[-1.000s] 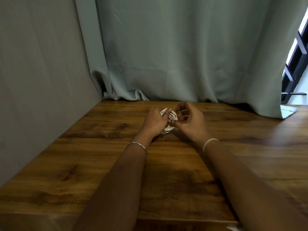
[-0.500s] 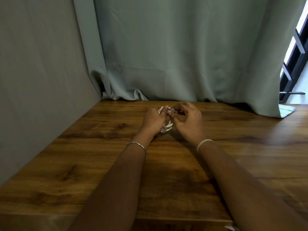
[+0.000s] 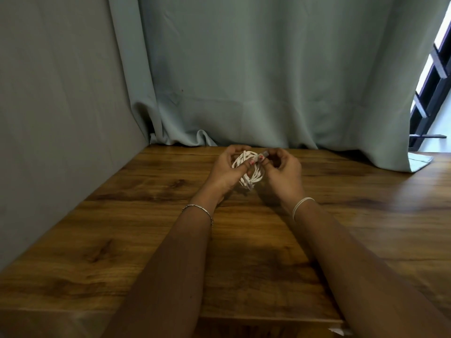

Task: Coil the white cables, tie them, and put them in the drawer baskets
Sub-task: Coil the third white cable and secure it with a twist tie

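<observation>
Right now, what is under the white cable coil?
Only the wooden table shows under the white cable coil. The left hand and right hand grip it, hiding whether it touches the wood.

The coiled white cable [image 3: 254, 178] is held over the far middle of the brown wooden worktop [image 3: 122, 240], with the left hand [image 3: 224, 172] at its left and the right hand [image 3: 284, 176] at its right. The pale green cloth curtain [image 3: 244, 69] hangs behind the worktop's far edge. The grey wall [image 3: 61, 93] runs along its left side, and the black metal window frame [image 3: 433, 96] stands far right, beyond the curtain.
</observation>
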{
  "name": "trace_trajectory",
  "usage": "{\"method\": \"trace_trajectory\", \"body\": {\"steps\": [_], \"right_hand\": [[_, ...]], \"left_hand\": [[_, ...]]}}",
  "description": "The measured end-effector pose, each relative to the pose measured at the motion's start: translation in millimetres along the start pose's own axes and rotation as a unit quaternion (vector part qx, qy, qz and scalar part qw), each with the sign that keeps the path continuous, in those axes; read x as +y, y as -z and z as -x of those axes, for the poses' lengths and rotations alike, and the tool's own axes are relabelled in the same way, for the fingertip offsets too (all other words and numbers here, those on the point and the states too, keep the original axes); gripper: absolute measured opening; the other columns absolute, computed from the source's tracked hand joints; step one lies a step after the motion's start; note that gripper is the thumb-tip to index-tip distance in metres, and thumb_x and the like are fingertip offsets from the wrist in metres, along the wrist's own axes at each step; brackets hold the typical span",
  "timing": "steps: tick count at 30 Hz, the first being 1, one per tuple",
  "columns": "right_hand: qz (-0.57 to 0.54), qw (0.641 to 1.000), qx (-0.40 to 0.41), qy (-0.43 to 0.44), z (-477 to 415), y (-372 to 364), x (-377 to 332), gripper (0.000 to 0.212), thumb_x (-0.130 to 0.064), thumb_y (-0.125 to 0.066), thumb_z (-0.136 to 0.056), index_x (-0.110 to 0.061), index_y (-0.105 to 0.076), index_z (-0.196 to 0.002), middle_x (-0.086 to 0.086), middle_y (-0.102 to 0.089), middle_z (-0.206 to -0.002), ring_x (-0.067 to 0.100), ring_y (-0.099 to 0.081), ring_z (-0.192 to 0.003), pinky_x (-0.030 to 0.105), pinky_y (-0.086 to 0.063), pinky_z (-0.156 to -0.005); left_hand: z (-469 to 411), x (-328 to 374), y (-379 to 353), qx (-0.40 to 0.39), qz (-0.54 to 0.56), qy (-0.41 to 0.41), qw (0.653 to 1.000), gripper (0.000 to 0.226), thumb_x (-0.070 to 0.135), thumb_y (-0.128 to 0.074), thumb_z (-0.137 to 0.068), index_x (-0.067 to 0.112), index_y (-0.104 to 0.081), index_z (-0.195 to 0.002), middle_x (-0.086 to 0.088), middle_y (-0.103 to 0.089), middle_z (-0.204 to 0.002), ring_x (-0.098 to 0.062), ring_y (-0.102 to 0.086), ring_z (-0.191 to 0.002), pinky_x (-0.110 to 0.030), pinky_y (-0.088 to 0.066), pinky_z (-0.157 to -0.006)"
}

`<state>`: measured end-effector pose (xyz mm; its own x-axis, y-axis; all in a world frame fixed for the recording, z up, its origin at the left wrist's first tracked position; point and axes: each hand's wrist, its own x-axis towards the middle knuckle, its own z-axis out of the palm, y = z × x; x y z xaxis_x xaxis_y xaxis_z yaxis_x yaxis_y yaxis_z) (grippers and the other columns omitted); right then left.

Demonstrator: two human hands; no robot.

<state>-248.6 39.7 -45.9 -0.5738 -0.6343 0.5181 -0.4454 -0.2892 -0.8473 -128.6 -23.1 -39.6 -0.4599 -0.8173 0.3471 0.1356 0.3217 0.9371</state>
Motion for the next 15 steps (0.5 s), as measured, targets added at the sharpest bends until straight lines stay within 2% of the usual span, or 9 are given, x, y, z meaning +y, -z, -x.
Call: {"method": "trace_trajectory", "body": {"steps": [3, 7, 10, 12, 15], "right_hand": [[-0.036, 0.999, -0.007, -0.014, -0.1, 0.2, -0.9, 0.017, -0.004, -0.064, -0.088, -0.021, -0.062, -0.084, -0.002, -0.068, -0.084, 0.015, -0.067, -0.082, 0.028, -0.056, -0.076], [-0.054, 0.998, -0.011, -0.025, -0.7, 0.6, -1.1, 0.022, -0.003, -0.064, -0.088, -0.023, -0.062, -0.081, -0.002, -0.068, -0.084, 0.016, -0.067, -0.084, 0.029, -0.055, -0.079], [-0.075, 0.996, -0.021, -0.037, -0.8, 0.7, -0.9, 0.02, -0.003, -0.063, -0.089, -0.022, -0.062, -0.082, 0.002, -0.069, -0.085, 0.018, -0.067, -0.083, 0.03, -0.056, -0.079], [-0.094, 0.994, -0.03, -0.049, -1.2, 0.5, 0.4, 0.018, -0.003, -0.061, -0.091, -0.019, -0.061, -0.083, 0.004, -0.069, -0.086, 0.019, -0.067, -0.083, 0.031, -0.056, -0.079], [-0.113, 0.991, -0.04, -0.063, -1.9, 1.2, 2.3, 0.017, -0.003, -0.058, -0.092, -0.018, -0.06, -0.084, 0.008, -0.068, -0.088, 0.024, -0.066, -0.086, 0.036, -0.056, -0.083]], "left_hand": [[-1.0, -1.3, 1.2, 0.007, -0.016, 0.0, 1.0, 0.029, 0.008, -0.071, -0.084, 0.017, -0.061, -0.11, -0.002, -0.067, -0.104, -0.01, -0.066, -0.092, -0.026, -0.057, -0.079], [-5.3, -4.0, 1.7, 0.028, -0.085, 0.001, 0.996, 0.04, 0.014, -0.072, -0.084, 0.006, -0.059, -0.121, -0.008, -0.067, -0.114, -0.019, -0.064, -0.106, -0.035, -0.054, -0.092], [-5.8, -4.2, 1.5, 0.042, -0.113, 0.009, 0.993, 0.039, 0.018, -0.071, -0.086, 0.005, -0.059, -0.12, -0.007, -0.067, -0.116, -0.018, -0.063, -0.106, -0.037, -0.052, -0.095], [-6.2, -4.7, 1.5, 0.045, -0.119, 0.007, 0.992, 0.038, 0.018, -0.071, -0.086, 0.005, -0.06, -0.12, -0.007, -0.067, -0.114, -0.016, -0.064, -0.1, -0.034, -0.054, -0.091], [-4.7, -3.5, 1.4, 0.043, -0.119, 0.012, 0.992, 0.035, 0.018, -0.068, -0.088, 0.005, -0.059, -0.119, -0.004, -0.067, -0.108, -0.008, -0.065, -0.083, -0.024, -0.056, -0.076]]}}
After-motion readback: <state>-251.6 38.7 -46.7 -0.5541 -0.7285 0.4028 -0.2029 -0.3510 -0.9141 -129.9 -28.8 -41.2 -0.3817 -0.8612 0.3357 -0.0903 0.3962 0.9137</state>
